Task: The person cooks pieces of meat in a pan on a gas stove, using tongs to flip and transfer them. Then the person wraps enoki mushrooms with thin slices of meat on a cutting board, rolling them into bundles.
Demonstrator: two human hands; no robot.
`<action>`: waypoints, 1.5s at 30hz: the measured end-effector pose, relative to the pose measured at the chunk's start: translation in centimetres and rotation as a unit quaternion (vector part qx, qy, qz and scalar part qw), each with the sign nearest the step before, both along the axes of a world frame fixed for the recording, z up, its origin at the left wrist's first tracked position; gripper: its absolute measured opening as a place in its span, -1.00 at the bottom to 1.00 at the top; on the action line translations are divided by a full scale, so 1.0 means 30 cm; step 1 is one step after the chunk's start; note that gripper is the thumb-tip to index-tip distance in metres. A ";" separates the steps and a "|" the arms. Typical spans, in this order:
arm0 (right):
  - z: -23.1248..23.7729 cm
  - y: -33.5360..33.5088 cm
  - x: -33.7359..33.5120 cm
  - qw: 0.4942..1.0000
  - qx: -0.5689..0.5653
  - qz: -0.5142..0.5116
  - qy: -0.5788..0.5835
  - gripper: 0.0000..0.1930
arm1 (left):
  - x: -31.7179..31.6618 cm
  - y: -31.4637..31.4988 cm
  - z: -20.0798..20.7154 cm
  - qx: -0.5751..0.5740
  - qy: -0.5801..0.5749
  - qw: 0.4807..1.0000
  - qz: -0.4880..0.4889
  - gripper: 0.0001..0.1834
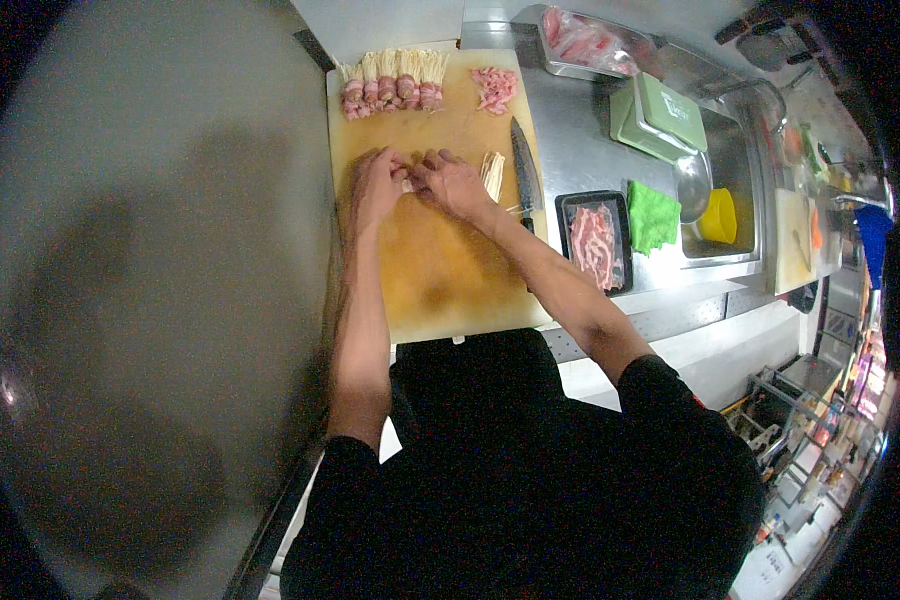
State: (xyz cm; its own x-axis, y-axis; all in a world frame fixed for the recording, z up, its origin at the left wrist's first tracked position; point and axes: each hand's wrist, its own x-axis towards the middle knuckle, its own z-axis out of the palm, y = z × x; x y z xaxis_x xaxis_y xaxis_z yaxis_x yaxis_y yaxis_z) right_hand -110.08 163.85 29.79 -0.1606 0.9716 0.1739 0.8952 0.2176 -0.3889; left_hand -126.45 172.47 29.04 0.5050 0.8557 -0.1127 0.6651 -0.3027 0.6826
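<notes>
My left hand (377,182) and my right hand (451,187) meet over the middle of a yellowed cutting board (435,285). Their bent fingers close on a small pale bundle (407,185), mostly hidden, that looks like enoki mushrooms. Just right of my right hand lies a loose bunch of enoki (493,176). A knife (524,170) rests along the board's right edge, handle toward me. At the far left of the board sit several enoki bundles wrapped in sliced meat (390,88), pale ends pointing away. A pile of pink meat pieces (494,90) is at the far right.
Right of the board are a black tray (597,243) of sliced meat, a green cloth (654,217) and a green box (658,117). Behind stands a metal tray (592,42) of wrapped meat. A sink holds a yellow container (717,216). A grey wall (150,280) borders the left.
</notes>
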 end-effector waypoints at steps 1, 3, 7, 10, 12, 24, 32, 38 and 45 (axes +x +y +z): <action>-0.022 0.010 0.005 1.000 0.030 0.007 -0.002 -0.70 | -0.015 -0.023 -0.028 0.008 -0.072 0.996 0.046 -0.67; -0.065 0.026 0.025 0.999 0.039 0.003 0.017 -0.71 | -0.032 -0.078 -0.036 0.025 -0.186 0.974 0.127 -0.74; -0.019 0.031 0.072 0.953 -0.234 -0.062 0.182 -0.73 | -0.079 -0.340 0.071 -0.032 -0.291 0.929 0.227 -0.83; 0.035 -0.059 0.114 0.744 -0.388 -0.153 0.522 -0.72 | -0.145 -0.558 0.123 -0.105 -0.281 0.928 0.223 -0.82; 0.069 -0.084 0.122 0.627 -0.345 -0.197 0.670 -0.72 | -0.199 -0.678 0.137 -0.183 -0.271 0.920 0.217 -0.84; 0.078 0.400 0.090 0.910 -0.067 -0.390 0.125 -0.43 | -0.268 -0.738 0.174 -0.128 -0.160 0.968 0.145 -0.81; 0.032 -0.126 0.112 0.876 0.043 -0.318 0.359 -0.65 | -0.232 -0.670 0.174 -0.126 -0.195 0.967 0.104 -0.84; 0.050 -0.908 0.128 0.853 -0.126 -0.330 0.384 -0.64 | -0.174 -0.694 0.093 -0.157 -0.149 0.976 0.036 -0.84; 0.173 -1.452 0.256 0.727 -0.077 -0.578 0.363 -0.64 | 0.111 -0.758 0.026 -0.247 -0.161 0.944 -0.148 -0.74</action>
State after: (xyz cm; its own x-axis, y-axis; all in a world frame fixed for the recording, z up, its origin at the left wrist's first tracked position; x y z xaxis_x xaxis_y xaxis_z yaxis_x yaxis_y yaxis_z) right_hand -102.41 120.29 34.99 0.8579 0.4019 -0.3202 -0.0080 -0.6125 -0.7904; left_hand -123.13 149.73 29.81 0.7900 0.5552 -0.2601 0.3347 -0.0351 0.9417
